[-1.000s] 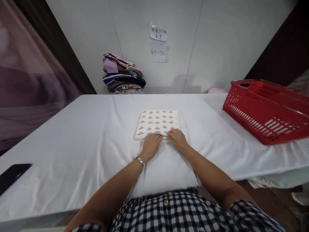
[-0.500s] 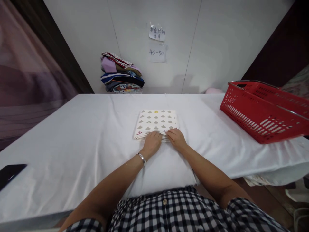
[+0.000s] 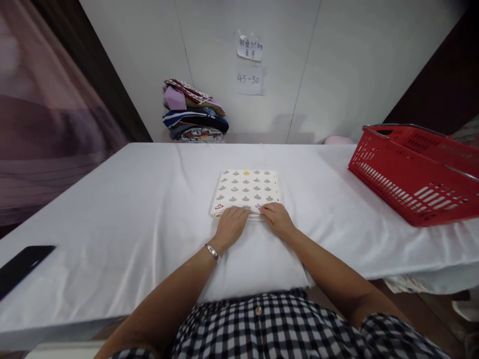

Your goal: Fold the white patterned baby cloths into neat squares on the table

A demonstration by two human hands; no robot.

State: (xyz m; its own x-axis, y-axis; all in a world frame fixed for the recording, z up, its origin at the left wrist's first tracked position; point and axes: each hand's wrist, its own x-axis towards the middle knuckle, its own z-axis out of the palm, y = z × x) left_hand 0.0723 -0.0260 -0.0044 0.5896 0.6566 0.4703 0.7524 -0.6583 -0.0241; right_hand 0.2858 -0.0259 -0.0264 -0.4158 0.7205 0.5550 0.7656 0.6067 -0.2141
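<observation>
A folded white cloth [image 3: 245,187] printed with rows of grey hat-like shapes, a few of them coloured, lies flat at the middle of the table. Its layered front edge faces me. My left hand [image 3: 232,224], with a silver bracelet at the wrist, holds that edge left of the middle, its fingers over the top and the thumb side near the layers. On the right part of the same edge, my right hand [image 3: 277,218] pinches the layers between thumb and fingers. The two hands are a short gap apart.
White satin covers the table [image 3: 123,214]. A red plastic basket [image 3: 411,174] stands at the right. At the back left is a stack of folded fabrics [image 3: 196,112] against the wall. A dark phone-like slab [image 3: 24,264] lies at the left edge. Paper signs [image 3: 250,80] hang on the wall.
My left hand has slid slightly left and down along the cloth's front edge, which now looks flatter. My right hand stays on the edge. The whole view has shifted a little.
</observation>
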